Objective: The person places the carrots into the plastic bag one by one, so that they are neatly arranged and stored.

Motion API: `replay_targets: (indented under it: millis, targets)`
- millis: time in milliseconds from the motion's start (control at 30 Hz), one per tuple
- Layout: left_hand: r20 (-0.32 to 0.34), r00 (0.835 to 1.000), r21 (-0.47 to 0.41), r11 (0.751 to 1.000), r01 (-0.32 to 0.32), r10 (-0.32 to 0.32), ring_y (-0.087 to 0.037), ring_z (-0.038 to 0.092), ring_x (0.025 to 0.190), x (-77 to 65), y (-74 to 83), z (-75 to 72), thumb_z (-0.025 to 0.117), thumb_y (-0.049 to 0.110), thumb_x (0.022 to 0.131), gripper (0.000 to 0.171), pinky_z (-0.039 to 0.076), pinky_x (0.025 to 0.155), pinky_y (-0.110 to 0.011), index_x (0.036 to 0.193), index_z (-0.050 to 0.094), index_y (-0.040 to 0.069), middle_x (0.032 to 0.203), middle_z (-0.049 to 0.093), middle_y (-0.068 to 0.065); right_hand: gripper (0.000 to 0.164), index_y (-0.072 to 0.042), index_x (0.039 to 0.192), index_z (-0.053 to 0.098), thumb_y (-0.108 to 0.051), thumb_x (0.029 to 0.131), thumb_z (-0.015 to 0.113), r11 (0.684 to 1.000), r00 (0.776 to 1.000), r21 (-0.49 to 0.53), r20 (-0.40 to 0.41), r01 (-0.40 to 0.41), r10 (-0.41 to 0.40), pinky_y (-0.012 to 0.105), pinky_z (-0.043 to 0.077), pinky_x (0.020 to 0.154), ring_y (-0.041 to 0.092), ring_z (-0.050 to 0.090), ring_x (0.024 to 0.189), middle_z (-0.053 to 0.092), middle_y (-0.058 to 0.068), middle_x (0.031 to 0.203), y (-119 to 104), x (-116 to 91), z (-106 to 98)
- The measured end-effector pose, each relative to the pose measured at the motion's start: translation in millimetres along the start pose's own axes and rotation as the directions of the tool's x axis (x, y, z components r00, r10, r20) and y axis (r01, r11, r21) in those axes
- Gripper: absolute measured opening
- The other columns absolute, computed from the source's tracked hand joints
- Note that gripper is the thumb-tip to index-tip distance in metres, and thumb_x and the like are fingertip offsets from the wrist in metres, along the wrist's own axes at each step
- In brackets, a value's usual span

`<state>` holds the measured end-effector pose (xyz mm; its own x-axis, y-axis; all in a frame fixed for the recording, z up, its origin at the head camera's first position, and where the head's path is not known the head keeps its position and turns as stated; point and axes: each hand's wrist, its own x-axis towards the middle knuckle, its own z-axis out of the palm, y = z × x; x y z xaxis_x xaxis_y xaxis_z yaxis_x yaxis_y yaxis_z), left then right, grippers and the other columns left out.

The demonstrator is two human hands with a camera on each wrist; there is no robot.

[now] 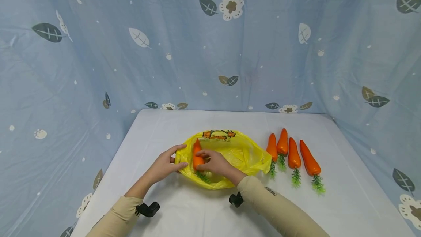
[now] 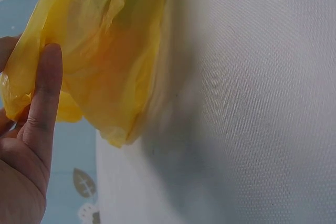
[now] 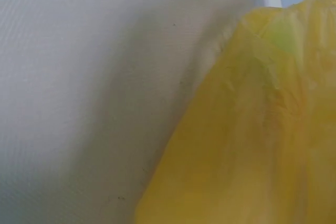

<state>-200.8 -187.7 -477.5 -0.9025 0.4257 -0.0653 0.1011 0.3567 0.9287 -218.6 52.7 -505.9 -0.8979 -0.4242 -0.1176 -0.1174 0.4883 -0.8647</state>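
A white cloth covers the table [image 1: 355,204], and it looks mostly smooth. In the left wrist view the cloth has a fine, bumpy weave, and a soft gray shadow lies on it beside the bag. Blue curtains [image 1: 184,65] hang behind the table and along both sides. They have gray and brown leaves, white flowers, little white dots and paw prints on them.

A thin yellow plastic bag [image 1: 241,143] sits on the table with its mouth wide open. It is crinkly, and light shines through it. A black and orange picture is printed on its far side.

One carrot [image 1: 196,161] is inside the open bag, near its left end. It is bright orange and shiny. Its thin tip points to the back curtain, and its leafy green top is at the near side. I cannot tell if it touches the bottom of the bag.

The right hand [image 1: 215,162] reaches into the bag, its thumb and fingers pinching that carrot. The left hand [image 1: 166,164] grips the bag's left edge between its thumb and fingers.

Four more carrots [image 1: 294,158] lie to the right of the bag, with their green tops toward the person.
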Motion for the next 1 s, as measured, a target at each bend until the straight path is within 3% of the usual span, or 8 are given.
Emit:
replay_targets:
  millis: [400,700,1000]
  targets:
    - [-0.011,1.000,0.018,1.000,0.004,-0.004,-0.022,0.071,0.085,-0.5,-0.6,0.0,0.078,0.021,0.093,0.072,0.061,0.072,-0.048,0.154,0.042,0.007,0.136,0.057,-0.024,0.050,-0.011,0.137,0.063,-0.015,0.090,0.080,0.999,1.000,0.032,0.012,0.004,-0.004,0.040,0.057,0.092,0.028,0.065,0.113,0.064,0.010,0.133,0.0,-0.8,4.1]
    - [-0.011,1.000,0.001,1.000,-0.004,0.004,-0.023,0.071,0.086,-1.4,-0.8,0.4,0.076,0.018,0.094,0.072,0.061,0.073,-0.048,0.155,0.039,0.005,0.137,0.056,-0.026,0.049,-0.014,0.136,0.063,-0.023,0.091,0.080,1.000,1.000,-0.001,-0.007,0.009,-0.009,0.040,0.056,0.092,0.027,0.065,0.111,0.066,0.010,0.129,0.5,-1.3,8.5]
    - [-0.016,1.000,0.006,1.000,-0.008,0.008,-0.023,0.071,0.086,-2.0,-1.1,0.4,0.076,0.019,0.094,0.072,0.061,0.073,-0.047,0.154,0.040,0.006,0.134,0.058,-0.026,0.050,-0.014,0.139,0.062,-0.020,0.092,0.078,1.000,1.000,-0.013,0.006,0.019,-0.019,0.037,0.057,0.089,0.023,0.066,0.104,0.067,0.010,0.125,-1.0,-3.8,7.1]
